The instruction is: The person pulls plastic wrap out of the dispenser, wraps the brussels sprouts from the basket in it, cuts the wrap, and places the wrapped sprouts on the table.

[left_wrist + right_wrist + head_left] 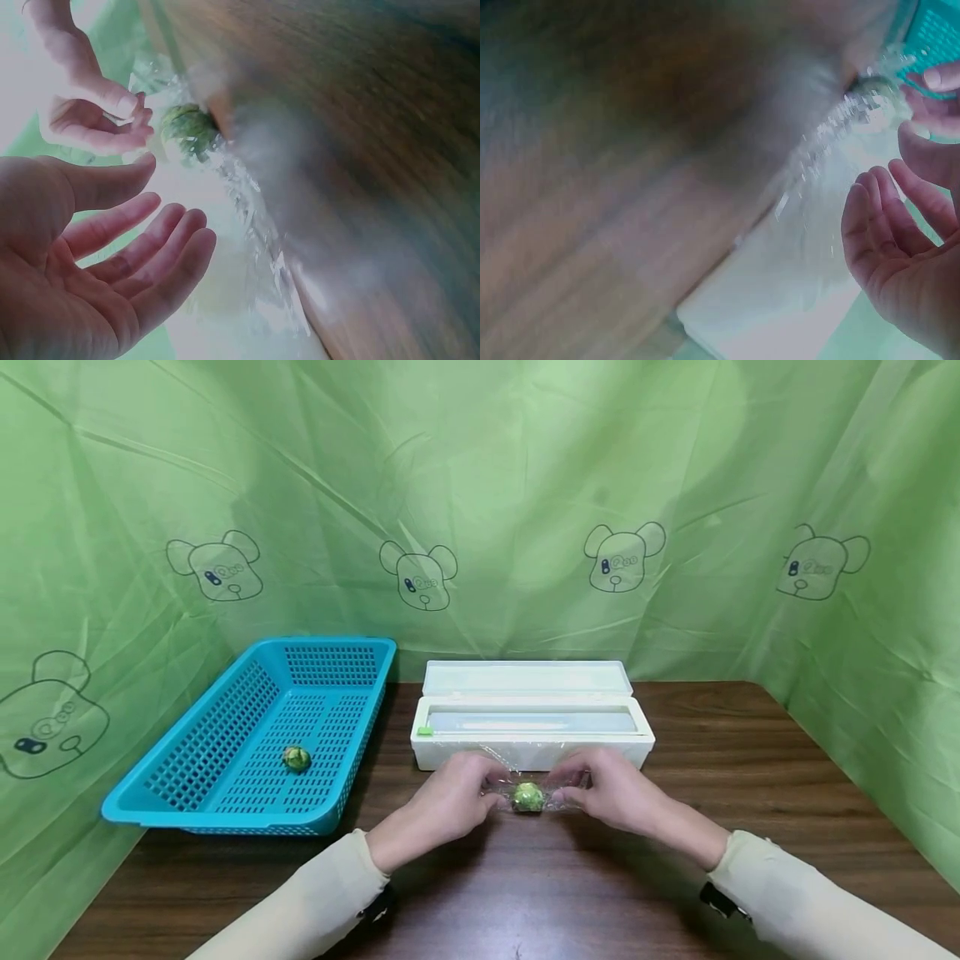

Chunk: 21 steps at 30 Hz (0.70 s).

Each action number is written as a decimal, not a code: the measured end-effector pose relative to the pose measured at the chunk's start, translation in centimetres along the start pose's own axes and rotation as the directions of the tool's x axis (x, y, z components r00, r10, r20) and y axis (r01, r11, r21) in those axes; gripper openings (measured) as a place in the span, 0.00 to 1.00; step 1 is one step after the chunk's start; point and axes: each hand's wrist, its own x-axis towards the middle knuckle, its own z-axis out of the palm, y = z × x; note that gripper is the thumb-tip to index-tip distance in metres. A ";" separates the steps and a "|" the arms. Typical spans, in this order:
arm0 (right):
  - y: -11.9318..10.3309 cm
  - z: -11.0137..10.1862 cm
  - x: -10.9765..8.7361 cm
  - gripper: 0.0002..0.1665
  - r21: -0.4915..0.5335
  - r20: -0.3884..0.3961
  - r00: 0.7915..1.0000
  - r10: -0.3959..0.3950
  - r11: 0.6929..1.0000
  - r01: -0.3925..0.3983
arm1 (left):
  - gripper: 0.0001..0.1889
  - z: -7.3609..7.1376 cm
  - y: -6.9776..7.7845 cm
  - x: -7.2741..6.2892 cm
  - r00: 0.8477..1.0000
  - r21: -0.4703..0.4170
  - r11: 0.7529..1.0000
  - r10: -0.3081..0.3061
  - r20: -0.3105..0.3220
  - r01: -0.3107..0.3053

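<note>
A green Brussels sprout (528,797) sits on the table in front of the dispenser, with clear cling film (557,802) around and beneath it. My left hand (465,789) is at the sprout's left, fingers bent loosely near the film's edge. On the other side my right hand (611,789) mirrors it, thumb and fingertips apart. In the left wrist view a gap shows between the left thumb and fingers, beside the sprout (187,133). The right wrist view shows a similar gap at the right hand (907,232). Film contact at the fingertips is hard to make out.
Behind the hands stands a white cling film dispenser (532,756), its lid raised and a green slider (425,731) at its left. A blue plastic basket (217,818) with another Brussels sprout (296,758) is at the left. A green curtain (517,460) encloses the wooden table (750,760).
</note>
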 end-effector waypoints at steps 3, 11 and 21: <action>0.0 -1.0 0.1 0.07 -0.026 -0.043 0.999 0.009 1.000 -0.010 | 0.14 -0.6 -0.2 -0.5 0.999 -0.034 0.999 0.013 -0.040 -0.014; -0.3 -2.6 1.1 0.06 -0.030 -0.101 0.995 0.027 0.999 -0.030 | 0.12 -2.1 -1.2 -2.3 0.974 -0.112 0.994 -0.045 -0.223 0.020; -1.1 -1.8 3.3 0.08 0.000 -0.066 0.998 0.026 1.000 -0.026 | 0.16 -2.6 -2.0 -4.3 0.863 -0.240 0.947 -0.298 -0.408 0.213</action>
